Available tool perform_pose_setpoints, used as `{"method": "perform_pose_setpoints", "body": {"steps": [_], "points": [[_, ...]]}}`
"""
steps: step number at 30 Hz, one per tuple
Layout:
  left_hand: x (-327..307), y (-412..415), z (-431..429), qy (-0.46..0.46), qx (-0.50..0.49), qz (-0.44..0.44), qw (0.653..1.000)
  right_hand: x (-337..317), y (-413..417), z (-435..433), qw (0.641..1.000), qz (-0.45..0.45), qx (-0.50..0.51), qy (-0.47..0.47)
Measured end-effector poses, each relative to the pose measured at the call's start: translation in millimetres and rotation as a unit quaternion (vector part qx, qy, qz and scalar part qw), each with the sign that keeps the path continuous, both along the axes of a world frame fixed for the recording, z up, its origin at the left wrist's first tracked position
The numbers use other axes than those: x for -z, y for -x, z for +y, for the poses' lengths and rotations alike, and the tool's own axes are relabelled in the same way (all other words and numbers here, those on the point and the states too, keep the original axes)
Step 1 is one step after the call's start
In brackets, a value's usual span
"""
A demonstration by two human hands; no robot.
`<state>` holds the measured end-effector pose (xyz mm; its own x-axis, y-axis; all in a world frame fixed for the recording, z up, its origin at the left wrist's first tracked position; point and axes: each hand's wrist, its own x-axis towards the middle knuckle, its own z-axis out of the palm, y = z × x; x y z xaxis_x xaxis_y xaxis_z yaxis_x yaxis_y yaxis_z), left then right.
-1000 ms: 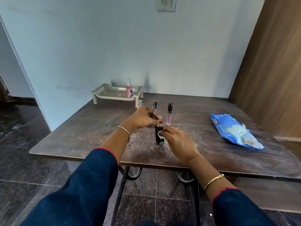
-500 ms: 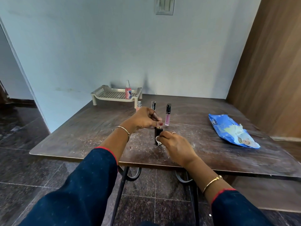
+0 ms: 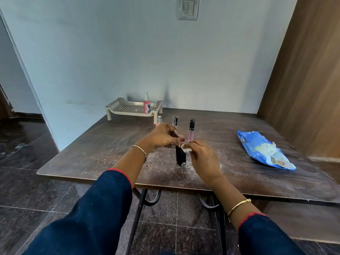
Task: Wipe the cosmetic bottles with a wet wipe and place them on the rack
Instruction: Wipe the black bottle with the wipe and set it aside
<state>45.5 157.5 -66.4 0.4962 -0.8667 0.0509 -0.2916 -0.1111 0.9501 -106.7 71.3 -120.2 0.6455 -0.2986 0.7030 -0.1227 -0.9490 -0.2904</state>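
My left hand [image 3: 161, 137] pinches the top of the black bottle [image 3: 180, 156], fingers closed on its cap. The bottle stands upright on the counter [image 3: 92, 153], right between my two hands, its body showing below my fingertips. My right hand [image 3: 203, 159] is closed on a small white wipe [image 3: 185, 148], pressing it against the bottle's upper right side, just under my left fingertips. Both hands touch the bottle; its base sits on the dusty patch of counter near the front edge.

Just behind my hands, a pink tube [image 3: 191, 130] with a black cap stands upright, apart from the bottle. To its left a clear tube [image 3: 174, 121] pokes up behind my left knuckles, and a small pink bottle [image 3: 159, 121] stands beside that.

Far back against the wall, the rack [image 3: 128, 107] holds one red spray bottle [image 3: 147, 105] near its right end, well away from my hands. The blue wipe pack [image 3: 261, 150] lies flat on the counter, off to my right, a wipe sticking out of its opening.
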Motion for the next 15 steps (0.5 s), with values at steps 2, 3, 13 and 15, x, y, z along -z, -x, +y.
{"method": "perform_pose_setpoints", "body": {"steps": [2,3,13,15], "points": [[0.3,0.2,0.7,0.000,-0.005,0.000,1.000,-0.4,-3.3,-1.6,1.000,0.002,0.018,-0.009],[0.1,1.0,1.2,-0.001,-0.004,-0.002,1.000,-0.8,-4.8,-3.2,1.000,0.005,0.025,-0.017],[0.4,12.0,-0.3,0.005,-0.004,-0.010,1.000,9.0,2.6,-2.8,0.997,-0.035,0.025,-0.070],[2.2,11.9,0.6,0.004,-0.013,-0.003,1.000,6.0,3.6,3.1,0.999,-0.029,-0.001,-0.017]]}}
